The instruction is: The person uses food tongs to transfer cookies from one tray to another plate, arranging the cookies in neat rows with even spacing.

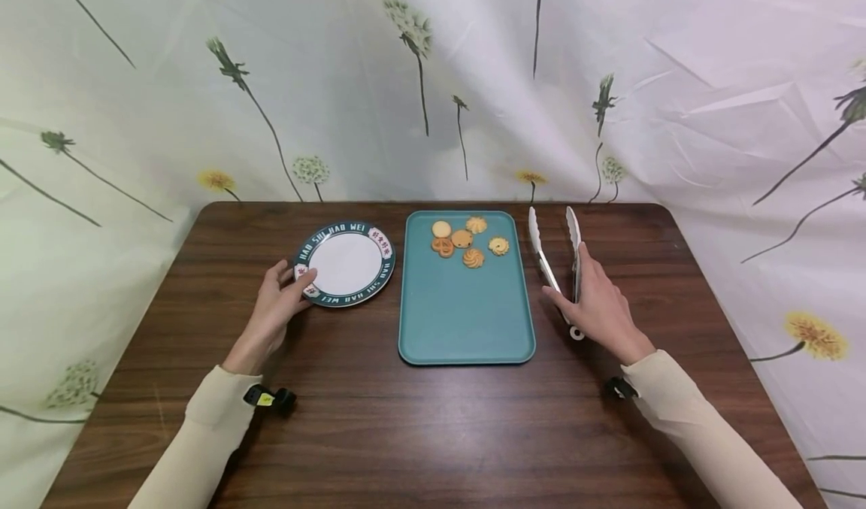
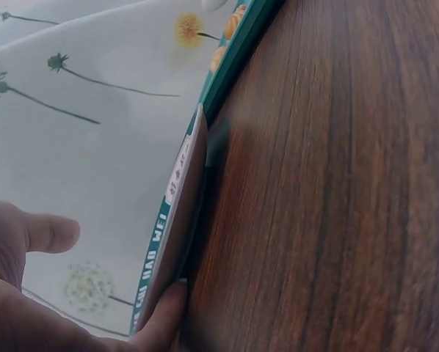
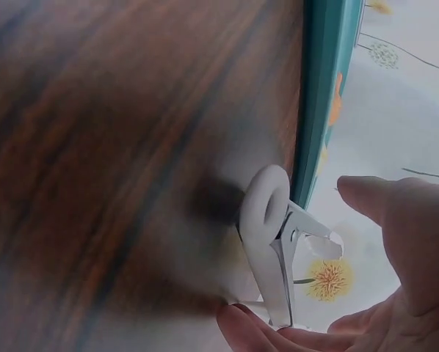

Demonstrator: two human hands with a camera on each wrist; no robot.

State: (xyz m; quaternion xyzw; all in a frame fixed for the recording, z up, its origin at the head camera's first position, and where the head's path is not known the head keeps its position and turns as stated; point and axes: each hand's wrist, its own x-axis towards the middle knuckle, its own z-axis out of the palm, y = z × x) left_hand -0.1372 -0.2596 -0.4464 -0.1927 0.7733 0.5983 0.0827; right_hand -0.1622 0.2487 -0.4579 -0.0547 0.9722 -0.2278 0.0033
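In the head view, a round plate (image 1: 348,263) with a white middle and dark green lettered rim lies at the left. My left hand (image 1: 276,302) is at its near left edge. The left wrist view shows a finger (image 2: 165,312) touching the rim from below, while the thumb (image 2: 54,232) stands apart from it. Metal tongs (image 1: 534,231) with white scalloped tips lie spread at the right. Beside their right arm, my right hand (image 1: 602,306) touches them with its fingers (image 3: 249,330); its thumb (image 3: 363,194) is held away from the handle.
Between the hands lies a teal tray (image 1: 467,317) with several cookies (image 1: 473,258) of different shapes near its far end. The brown wooden table (image 1: 433,426) ends at a white curtain (image 1: 325,80) printed with dandelions.
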